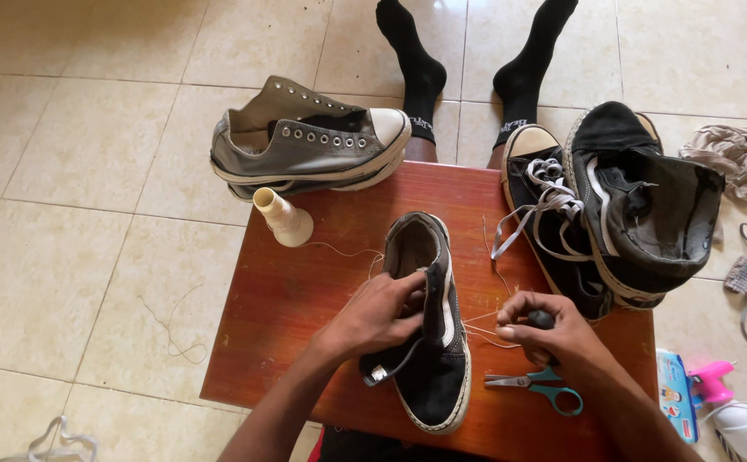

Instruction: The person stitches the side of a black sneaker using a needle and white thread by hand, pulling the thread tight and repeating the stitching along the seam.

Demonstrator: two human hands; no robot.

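Sneaker [431, 342], black with a white stripe and white sole, lies lengthwise on the red-brown counter [279, 316], toe toward the person; the left hand [382, 312] has its grip closed on the sneaker's upper at the opening; the right hand [549, 332], just right of the sneaker, pinches pale thread [480, 325] and holds a dark-handled tool [542, 319], its grip narrow; the thread runs from the sneaker's side to those fingers; teal scissors [540, 387] lie on the counter just below the right hand; a cream thread spool [283, 217] stands near the counter's far left corner; grey sneakers [309, 141] rest stacked at the far edge; black high-tops [613, 205] sit at the right edge.
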